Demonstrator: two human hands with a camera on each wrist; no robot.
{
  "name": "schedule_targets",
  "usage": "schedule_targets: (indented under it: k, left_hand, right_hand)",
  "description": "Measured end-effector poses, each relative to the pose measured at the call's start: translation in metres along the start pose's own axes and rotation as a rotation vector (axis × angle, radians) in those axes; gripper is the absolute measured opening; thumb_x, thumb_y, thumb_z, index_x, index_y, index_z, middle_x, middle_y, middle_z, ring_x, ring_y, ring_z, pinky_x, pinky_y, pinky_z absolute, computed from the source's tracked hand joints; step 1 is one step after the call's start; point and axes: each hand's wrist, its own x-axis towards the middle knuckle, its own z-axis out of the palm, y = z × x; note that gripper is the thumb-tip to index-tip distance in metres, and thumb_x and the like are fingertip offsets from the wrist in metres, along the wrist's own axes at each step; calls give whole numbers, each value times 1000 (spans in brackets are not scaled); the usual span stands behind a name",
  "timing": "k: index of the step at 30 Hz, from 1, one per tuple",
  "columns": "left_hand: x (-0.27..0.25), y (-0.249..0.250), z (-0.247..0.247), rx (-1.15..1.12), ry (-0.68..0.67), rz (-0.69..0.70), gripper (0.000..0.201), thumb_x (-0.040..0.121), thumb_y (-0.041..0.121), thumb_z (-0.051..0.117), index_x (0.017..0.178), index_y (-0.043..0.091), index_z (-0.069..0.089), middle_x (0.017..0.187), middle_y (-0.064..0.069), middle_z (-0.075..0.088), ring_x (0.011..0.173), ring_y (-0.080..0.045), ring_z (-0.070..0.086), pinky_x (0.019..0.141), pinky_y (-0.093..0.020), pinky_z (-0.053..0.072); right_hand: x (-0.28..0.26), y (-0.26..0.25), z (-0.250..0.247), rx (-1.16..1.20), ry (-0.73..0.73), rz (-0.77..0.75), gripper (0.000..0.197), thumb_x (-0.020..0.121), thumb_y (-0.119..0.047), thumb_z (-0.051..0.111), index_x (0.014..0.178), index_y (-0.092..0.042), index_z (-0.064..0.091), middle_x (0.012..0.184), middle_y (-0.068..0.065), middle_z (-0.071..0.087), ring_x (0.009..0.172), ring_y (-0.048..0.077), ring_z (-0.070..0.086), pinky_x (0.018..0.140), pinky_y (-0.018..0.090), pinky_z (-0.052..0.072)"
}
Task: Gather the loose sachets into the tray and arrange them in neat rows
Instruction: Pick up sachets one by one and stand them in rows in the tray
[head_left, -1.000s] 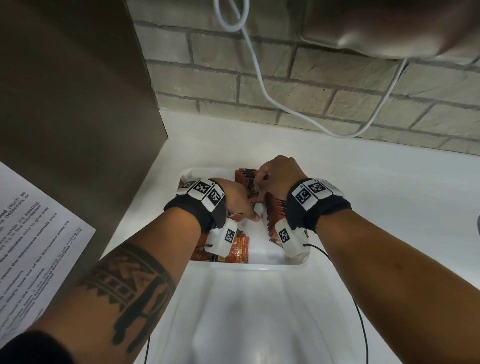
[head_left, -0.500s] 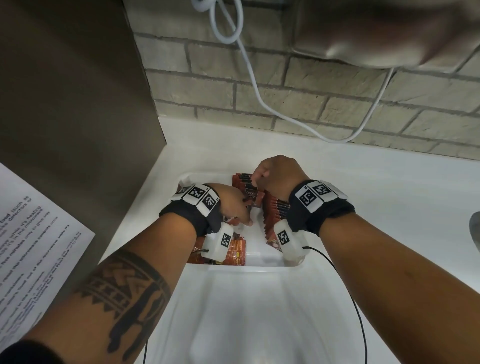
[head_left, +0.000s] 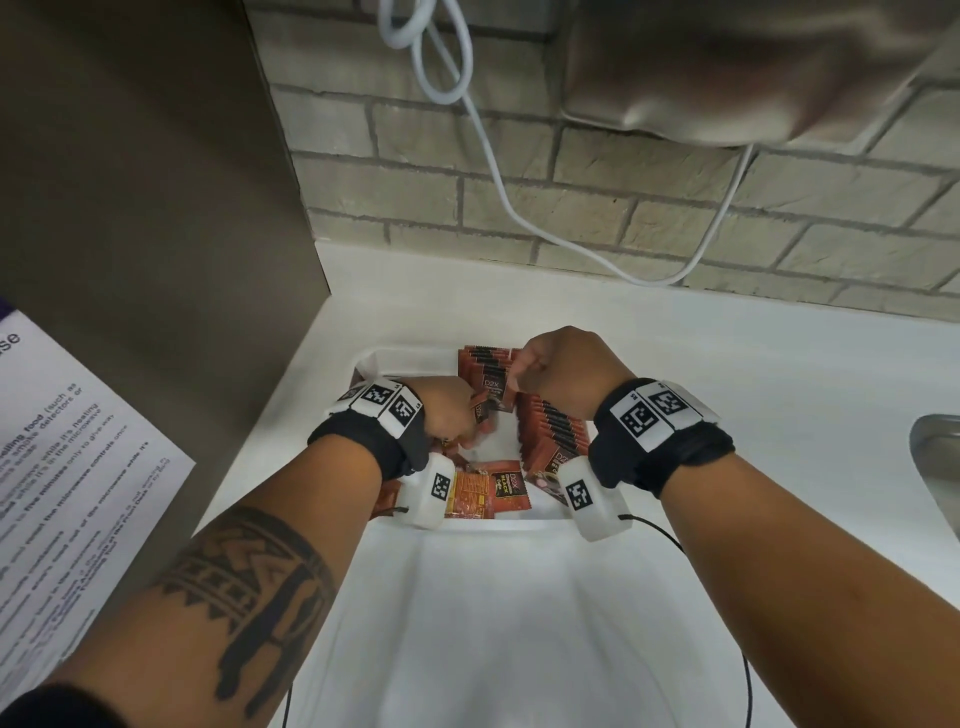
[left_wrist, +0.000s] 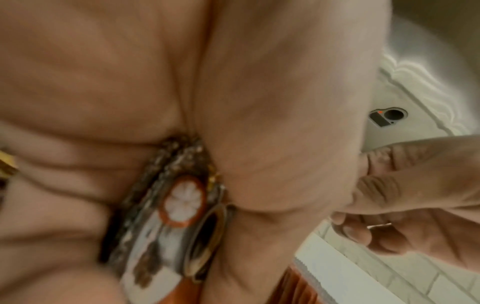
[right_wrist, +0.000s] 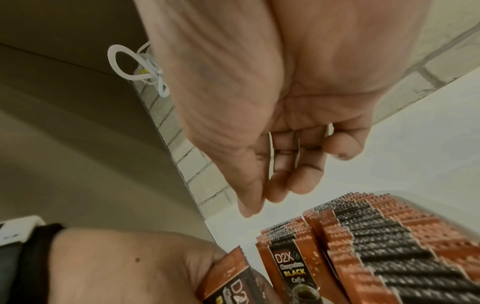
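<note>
Closest to you, at the near end of the tray (head_left: 467, 522), a few loose sachets (head_left: 488, 488) lay flat and crooked. They had not moved in the last second, so they still needed picking up.

A little further in, your left hand (head_left: 447, 410) had its fingers clamped on a small bunch of sachets (left_wrist: 182, 205), squeezed edge to edge. It had barely shifted in that time, and the bunch was still in your grip, not yet in a row.

Down the right side of the tray, one standing row (head_left: 553, 436) was packed tight and neat. That part looked done.

Above the far half of the tray, your right hand (head_left: 566, 364) hung with its fingers (right_wrist: 298, 164) loosely bent and close together, holding nothing. It had stayed there too, right by the far row (head_left: 483, 364), likely waiting to take the bunch or to make a gap for it.

So little had changed; the job seemed well along but not finished.

Past the tray, a white cable (head_left: 493, 171) hung on the brick wall.
</note>
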Motion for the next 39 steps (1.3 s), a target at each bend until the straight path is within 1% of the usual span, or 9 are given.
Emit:
schedule_targets:
  k: [5,11,16,19,23,26,31,36,39]
  left_hand:
    - [-1,8,10,191,115,63,40,90,40,72,114,8,67,107,-7,71,90,-21,65,77,-30,52]
    - [2,23,24,277,101,72,68,79,48,82,126,4,61,109,-5,67,100,-24,64,83,-31,51]
    - [-1,29,24,378,68,36,76,77,36,86,137,1,53,128,-10,64,114,-28,63,95,-36,53]
    - [-3,26,20,411,58,46,61,77,28,87,126,1,62,118,-9,68,106,-26,66,87,-33,55]
    - [-6,18,12,431,25,33,42,76,20,86,110,2,70,85,-2,66,81,-20,64,63,-28,50]
    - [-10,12,6,398,0,11,35,77,18,83,107,5,72,82,-3,68,74,-18,62,67,-29,52]
    - [-17,0,0,318,4,-3,29,76,33,83,94,11,76,64,4,62,59,-12,56,64,-26,50]
    - [-26,-17,-12,168,40,23,25,71,35,86,87,17,78,66,6,67,62,-14,60,70,-28,52]
    - [-31,-28,-22,84,62,23,27,69,37,88,87,19,79,68,6,71,71,-18,66,78,-32,56]
  right_hand:
    - [-8,3,-3,30,23,-1,11,88,-19,65,86,-23,75,79,-21,63,76,-6,54,61,10,35]
    - [-13,4,-11,61,58,-22,9,89,-21,68,89,-23,76,79,-21,63,76,-5,55,63,10,36]
    - [-14,6,-14,62,64,-13,8,89,-22,69,91,-23,76,80,-19,63,77,-3,55,65,11,38]
    - [-14,5,-15,79,55,-3,7,88,-22,70,91,-22,76,81,-17,64,78,-2,56,66,14,39]
    - [-12,5,-14,77,24,9,7,87,-23,72,92,-21,77,82,-16,66,81,1,58,67,16,41]
    - [-11,4,-12,50,-19,10,8,88,-23,71,93,-21,77,81,-18,64,79,-1,56,64,12,39]
    - [-8,-6,-5,-18,-113,9,11,88,-21,69,94,-23,77,84,-15,66,83,4,58,62,14,38]
    - [-16,-22,2,-197,-325,-29,24,93,-34,67,108,-18,75,89,-7,69,80,10,61,65,19,43]
    - [-16,-29,14,-216,-465,53,30,92,-38,69,108,-14,74,90,6,75,83,22,73,72,29,57]
